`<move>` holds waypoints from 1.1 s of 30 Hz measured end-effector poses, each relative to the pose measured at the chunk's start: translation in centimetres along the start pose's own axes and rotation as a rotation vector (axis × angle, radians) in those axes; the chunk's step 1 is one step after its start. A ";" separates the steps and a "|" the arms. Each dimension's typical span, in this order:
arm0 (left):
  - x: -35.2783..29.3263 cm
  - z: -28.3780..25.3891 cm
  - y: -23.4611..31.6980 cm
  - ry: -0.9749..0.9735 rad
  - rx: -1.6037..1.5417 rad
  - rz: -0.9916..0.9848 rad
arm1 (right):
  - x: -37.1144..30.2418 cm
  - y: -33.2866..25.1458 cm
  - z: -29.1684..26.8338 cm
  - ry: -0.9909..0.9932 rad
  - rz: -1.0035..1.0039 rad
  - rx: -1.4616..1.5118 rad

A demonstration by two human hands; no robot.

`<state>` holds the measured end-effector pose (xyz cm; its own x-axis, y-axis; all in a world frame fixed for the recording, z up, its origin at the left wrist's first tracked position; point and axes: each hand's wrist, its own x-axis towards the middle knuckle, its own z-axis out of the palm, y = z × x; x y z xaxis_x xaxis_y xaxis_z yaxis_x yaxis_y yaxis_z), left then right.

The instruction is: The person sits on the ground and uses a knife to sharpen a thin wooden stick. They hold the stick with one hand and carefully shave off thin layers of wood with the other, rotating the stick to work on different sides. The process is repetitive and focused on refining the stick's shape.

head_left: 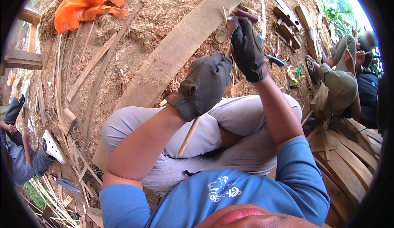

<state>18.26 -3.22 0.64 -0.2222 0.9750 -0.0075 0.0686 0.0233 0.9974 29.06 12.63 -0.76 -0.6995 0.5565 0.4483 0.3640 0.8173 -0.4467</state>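
My left hand [205, 82], in a black work glove, is closed around a thin wooden stick [189, 135]. The stick slants across my lap, its near end poking out below the wrist and its far part running up beside my other hand. In a matching glove, my right hand [248, 49] is curled just beyond the left one, close against the stick. A small greyish-brown piece [232, 24] shows at its fingers; what it is, I cannot make out. Under and beyond my hands lies a long wooden board [176, 45], sprinkled with shavings.
An orange bag [82, 6] lies at the far left. Loose wood strips [92, 70] and sawdust cover the ground. A blue-handled tool [275, 60] lies right of my hands. People sit at the right [344, 76] and left [24, 154]. Curved planks [344, 166] are stacked at lower right.
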 end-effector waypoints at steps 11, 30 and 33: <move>-0.4 -0.4 3.4 -0.065 -0.421 -0.416 | 0.3 -0.9 -1.0 -0.098 0.181 0.134; -3.1 1.1 3.6 -0.021 0.450 -0.130 | -1.0 2.1 -1.1 -0.160 -0.282 -0.122; -2.7 1.3 2.8 0.072 0.414 0.072 | 1.0 4.1 -0.7 -0.080 -0.214 -0.086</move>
<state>20.30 -5.51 3.35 -0.2685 0.9599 0.0808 0.4677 0.0565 0.8821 30.24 16.63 -1.57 -0.8114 0.3587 0.4615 0.2508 0.9268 -0.2794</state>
